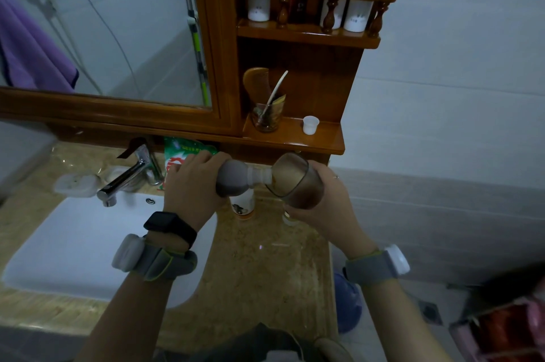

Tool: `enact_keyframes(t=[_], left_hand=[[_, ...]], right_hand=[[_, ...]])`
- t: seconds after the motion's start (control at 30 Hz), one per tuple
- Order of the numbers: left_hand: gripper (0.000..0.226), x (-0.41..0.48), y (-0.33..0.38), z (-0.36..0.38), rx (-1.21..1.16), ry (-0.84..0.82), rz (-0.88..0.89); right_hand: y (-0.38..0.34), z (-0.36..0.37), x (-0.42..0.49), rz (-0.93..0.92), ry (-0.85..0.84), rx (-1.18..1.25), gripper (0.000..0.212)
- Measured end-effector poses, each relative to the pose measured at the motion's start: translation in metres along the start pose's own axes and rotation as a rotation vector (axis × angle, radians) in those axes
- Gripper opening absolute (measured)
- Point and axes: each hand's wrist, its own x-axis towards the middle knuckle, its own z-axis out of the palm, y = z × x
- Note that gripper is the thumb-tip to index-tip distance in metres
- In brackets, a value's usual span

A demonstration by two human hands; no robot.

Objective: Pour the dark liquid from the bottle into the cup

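Note:
My left hand [193, 181] grips a small bottle [236, 178] of dark liquid, tipped on its side with the white neck pointing right. The neck rests at the rim of a clear cup [298, 181], which my right hand [327, 202] holds tilted toward the bottle. Dark liquid lies in the lower part of the cup. Both are held above the marble counter [259, 267], to the right of the sink.
A white sink [73, 246] and chrome tap [124, 181] lie to the left. A white can [243, 203] stands on the counter under the bottle. A wooden shelf [295, 137] just behind holds a glass with combs [267, 116] and a small white cup [310, 125].

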Motion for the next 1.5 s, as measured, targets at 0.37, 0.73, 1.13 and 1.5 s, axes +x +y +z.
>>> enact_keyframes(t=[0.37, 0.73, 1.13, 1.5], left_hand=[[0.055, 0.001, 0.003, 0.000, 0.003, -0.021, 0.000], [0.056, 0.003, 0.001, 0.002, -0.006, -0.020, 0.008], [0.055, 0.003, -0.001, 0.001, 0.000, -0.028, 0.016], [0.054, 0.006, -0.004, 0.004, 0.012, -0.038, 0.022]], right_hand=[[0.005, 0.000, -0.004, 0.053, 0.002, 0.079, 0.083], [0.004, -0.001, -0.006, 0.162, 0.002, 0.138, 0.074], [-0.002, -0.002, -0.007, 0.154, -0.001, 0.119, 0.073], [-0.005, -0.005, -0.009, 0.122, 0.008, 0.121, 0.070]])
